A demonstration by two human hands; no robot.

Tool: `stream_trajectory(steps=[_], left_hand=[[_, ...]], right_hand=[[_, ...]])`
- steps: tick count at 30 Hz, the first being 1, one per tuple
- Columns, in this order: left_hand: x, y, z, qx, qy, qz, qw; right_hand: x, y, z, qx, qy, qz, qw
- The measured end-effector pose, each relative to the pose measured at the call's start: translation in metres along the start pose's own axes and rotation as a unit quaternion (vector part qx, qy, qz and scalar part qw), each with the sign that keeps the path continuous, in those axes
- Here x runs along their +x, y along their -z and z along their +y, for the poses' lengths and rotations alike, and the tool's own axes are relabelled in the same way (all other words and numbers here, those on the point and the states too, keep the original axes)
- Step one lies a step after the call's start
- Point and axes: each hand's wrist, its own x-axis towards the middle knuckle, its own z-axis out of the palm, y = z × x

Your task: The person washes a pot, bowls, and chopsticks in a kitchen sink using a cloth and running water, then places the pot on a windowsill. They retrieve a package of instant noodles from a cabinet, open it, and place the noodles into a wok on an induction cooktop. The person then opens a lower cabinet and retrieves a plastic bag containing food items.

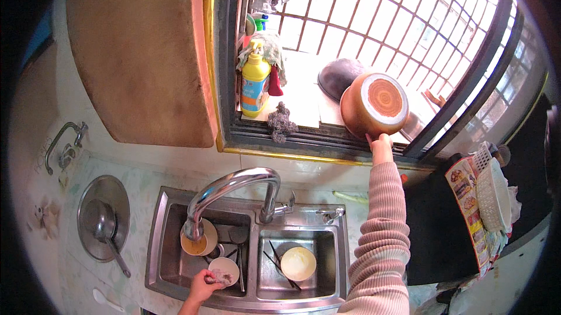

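At the window, my right hand (380,141) grips the lower edge of a brown earthenware pot (355,107). The pot is tilted with its ringed base towards me, above the sill and in front of a dark bowl (339,74). Down in the left sink basin, my left hand (203,288) pinches a crumpled greyish cloth or scrubber (221,277) over a small white bowl (224,264). A larger bowl (210,232) with yellowish residue sits behind it, partly covered by the faucet spout. Another bowl (298,263) rests on dark chopsticks (275,251) in the right basin.
The curved chrome faucet (236,177) arches over the left basin. A yellow spray bottle (255,83) and a steel-wool scrubber (282,123) stand along the sill. Metal bowl with ladle (83,223) lies left on the counter; a white plastic basket (493,196) is at right.
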Motion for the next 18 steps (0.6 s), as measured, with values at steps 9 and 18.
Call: stream_trajectory(steps=[9, 18], left_hand=[[-0.016, 0.012, -0.006, -0.032, 0.008, -0.008, 0.999], [0.000, 0.005, -0.012, -0.117, -0.038, 0.056, 0.991]], right_hand=[[-0.014, -0.003, -0.028, -0.042, -0.017, -0.014, 0.999], [-0.080, 0.056, 0.004, -0.147, 0.042, -0.086, 0.984]])
